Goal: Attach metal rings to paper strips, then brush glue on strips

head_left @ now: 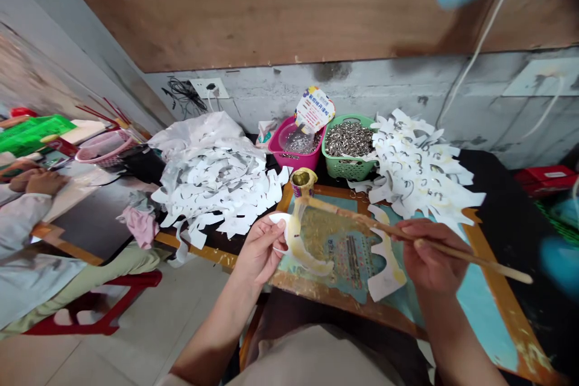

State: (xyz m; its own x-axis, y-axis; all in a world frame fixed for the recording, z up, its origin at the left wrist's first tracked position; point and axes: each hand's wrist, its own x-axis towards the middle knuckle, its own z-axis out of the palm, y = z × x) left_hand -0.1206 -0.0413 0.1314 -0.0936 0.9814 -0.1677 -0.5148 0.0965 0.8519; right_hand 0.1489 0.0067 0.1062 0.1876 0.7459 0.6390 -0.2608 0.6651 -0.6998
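Over the board's 6 o'clock edge | left grip pinched a glue-wet paper cutout | right grip clenched a wooden stick | cutout looked light, limp and slippery; best held by its dry edge

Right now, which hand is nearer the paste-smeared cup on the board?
Left. The left hand is just below the paste-smeared cup; the right hand is farther off, to its lower right.
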